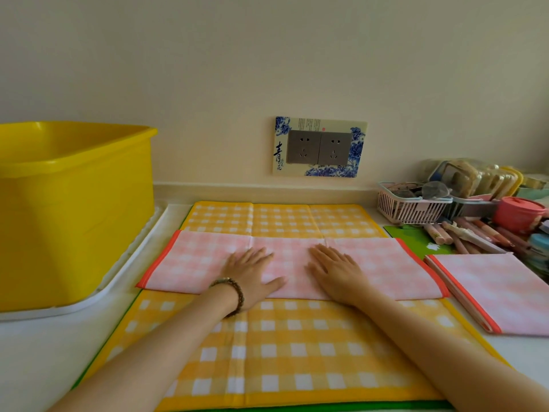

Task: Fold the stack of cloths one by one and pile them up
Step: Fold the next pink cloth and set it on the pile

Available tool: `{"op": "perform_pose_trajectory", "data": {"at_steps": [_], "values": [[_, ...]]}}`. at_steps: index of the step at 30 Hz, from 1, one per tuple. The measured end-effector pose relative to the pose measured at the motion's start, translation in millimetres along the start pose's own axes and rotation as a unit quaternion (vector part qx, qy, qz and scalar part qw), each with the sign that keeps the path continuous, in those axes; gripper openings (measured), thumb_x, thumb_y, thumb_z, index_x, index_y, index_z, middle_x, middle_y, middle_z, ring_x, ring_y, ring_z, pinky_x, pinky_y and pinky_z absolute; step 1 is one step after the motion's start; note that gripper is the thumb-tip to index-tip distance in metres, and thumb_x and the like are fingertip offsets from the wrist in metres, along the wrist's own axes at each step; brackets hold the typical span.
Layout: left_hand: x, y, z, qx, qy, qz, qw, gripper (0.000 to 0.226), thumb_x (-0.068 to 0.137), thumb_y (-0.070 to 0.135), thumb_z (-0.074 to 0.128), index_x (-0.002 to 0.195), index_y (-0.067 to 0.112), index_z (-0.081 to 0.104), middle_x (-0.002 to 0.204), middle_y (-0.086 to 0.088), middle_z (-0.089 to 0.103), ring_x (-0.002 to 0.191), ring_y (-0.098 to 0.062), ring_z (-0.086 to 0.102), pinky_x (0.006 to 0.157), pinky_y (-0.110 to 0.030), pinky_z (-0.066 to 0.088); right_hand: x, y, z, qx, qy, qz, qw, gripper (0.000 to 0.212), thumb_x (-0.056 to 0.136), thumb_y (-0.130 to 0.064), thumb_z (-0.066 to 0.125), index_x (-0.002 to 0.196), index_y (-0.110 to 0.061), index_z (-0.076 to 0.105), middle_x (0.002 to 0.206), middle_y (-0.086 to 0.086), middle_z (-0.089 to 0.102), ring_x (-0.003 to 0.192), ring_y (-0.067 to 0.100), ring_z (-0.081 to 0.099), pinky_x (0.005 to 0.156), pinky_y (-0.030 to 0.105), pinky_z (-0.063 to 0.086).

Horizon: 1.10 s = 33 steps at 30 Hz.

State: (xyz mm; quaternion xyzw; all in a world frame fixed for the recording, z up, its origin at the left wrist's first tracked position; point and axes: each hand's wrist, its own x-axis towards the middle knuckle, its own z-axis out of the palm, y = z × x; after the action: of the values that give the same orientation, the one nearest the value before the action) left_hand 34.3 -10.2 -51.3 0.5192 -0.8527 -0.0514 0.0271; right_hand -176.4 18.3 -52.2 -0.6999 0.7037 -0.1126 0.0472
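A pink checked cloth (pixel 193 263) with orange edges lies folded into a long strip across the middle of the table. It rests on a spread yellow checked cloth (pixel 282 352), and a green edge of another cloth shows beneath that. My left hand (pixel 252 275) and my right hand (pixel 335 272) press flat on the pink strip's middle, palms down, fingers apart. To the right lies a pile of folded pink cloths (pixel 499 292).
A big yellow tub (pixel 74 209) stands on a white tray (pixel 118 281) at the left. At the right back are a pink basket (pixel 413 208), jars, pencils (pixel 463 233) and other clutter. A wall socket (pixel 319 147) is behind.
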Motion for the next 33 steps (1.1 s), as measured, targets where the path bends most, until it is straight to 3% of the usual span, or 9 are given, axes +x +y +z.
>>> {"op": "perform_pose_trajectory", "data": {"at_steps": [9,18,22,27,33], "values": [[-1.9,0.9,-1.9,-0.002,-0.015,-0.002,1.0,0.079,0.085,0.074,0.018,0.15,0.032,0.005,0.158,0.008,-0.005,0.146,-0.014,-0.005,0.118,-0.043,-0.001,-24.8,97.2,-29.7,-0.069,-0.01,0.117,0.991,0.06,0.097,-0.054,0.017,0.151,-0.027,0.012,0.159,-0.006,0.007,0.146,0.011,0.004,0.118,0.032,0.001],[-2.3,2.4,-0.9,0.0,-0.017,-0.008,1.0,0.078,0.085,0.074,0.016,0.15,0.033,0.004,0.158,0.01,-0.005,0.145,-0.013,-0.006,0.118,-0.043,-0.002,-21.7,83.0,-36.9,-0.048,-0.044,0.142,0.988,0.061,0.098,-0.054,0.019,0.151,-0.024,0.012,0.159,-0.002,0.004,0.147,0.016,0.001,0.118,0.037,0.0],[-2.0,1.4,-0.3,-0.006,-0.011,-0.004,1.0,0.078,0.085,0.074,0.017,0.15,0.033,0.004,0.158,0.01,-0.004,0.145,-0.012,-0.006,0.118,-0.042,-0.002,-17.4,35.6,-25.2,0.015,-0.041,0.07,0.997,0.057,0.099,-0.047,0.023,0.15,-0.023,0.017,0.159,-0.001,0.006,0.147,0.016,0.002,0.117,0.037,0.001],[-2.6,1.7,-0.7,-0.009,-0.013,-0.007,1.0,0.08,0.084,0.076,0.017,0.15,0.033,0.004,0.158,0.01,-0.004,0.145,-0.012,-0.006,0.118,-0.043,-0.001,-15.3,-23.0,-13.0,-0.02,-0.052,-0.053,0.997,0.055,0.1,-0.047,0.023,0.15,-0.028,0.011,0.159,-0.003,0.003,0.147,0.017,0.0,0.118,0.038,0.0],[-4.5,0.1,-3.5,-0.03,-0.021,0.004,0.999,0.073,0.086,0.073,0.02,0.148,0.038,0.008,0.158,0.011,-0.003,0.145,-0.011,-0.006,0.117,-0.044,-0.004,-22.3,-22.1,-4.6,-0.027,-0.049,-0.065,0.996,0.057,0.097,-0.055,0.02,0.15,-0.036,0.009,0.159,-0.011,0.003,0.146,0.011,0.001,0.118,0.032,0.001]]}}
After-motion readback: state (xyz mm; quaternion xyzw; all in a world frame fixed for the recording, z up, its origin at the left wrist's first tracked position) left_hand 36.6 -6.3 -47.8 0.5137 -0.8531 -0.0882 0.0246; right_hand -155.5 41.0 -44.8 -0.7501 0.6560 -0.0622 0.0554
